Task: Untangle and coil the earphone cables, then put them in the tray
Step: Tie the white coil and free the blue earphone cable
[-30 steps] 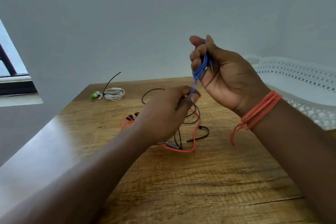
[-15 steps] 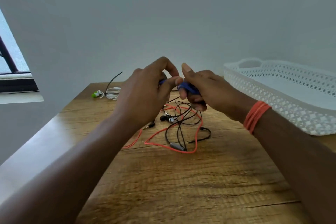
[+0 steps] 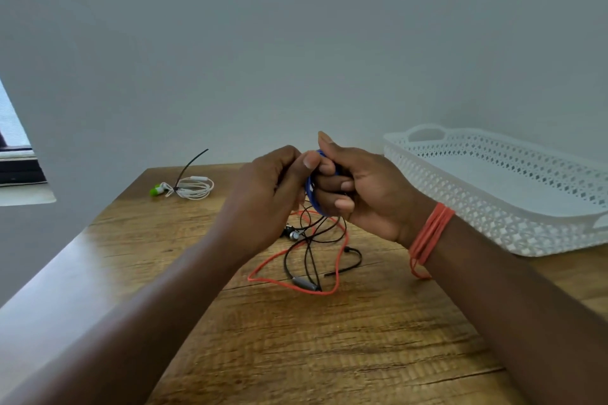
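Wooden table (image 3: 329,355): white tray (image 3: 493,223), tied white earphones (image 3: 192,187), red-black cable tangle (image 3: 312,260).

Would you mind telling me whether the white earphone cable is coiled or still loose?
Coiled. The white cable lies on the table in a neat loop, cinched by a black tie, with the green earbuds at one end.

Most of the blue cable (image 3: 309,189) is hidden inside the right hand (image 3: 357,194) and behind the left hand (image 3: 263,197); only a short arc is seen. The tray (image 3: 460,181) is cut off at the right edge. The red and black tangle (image 3: 309,253) is partly covered by both hands.
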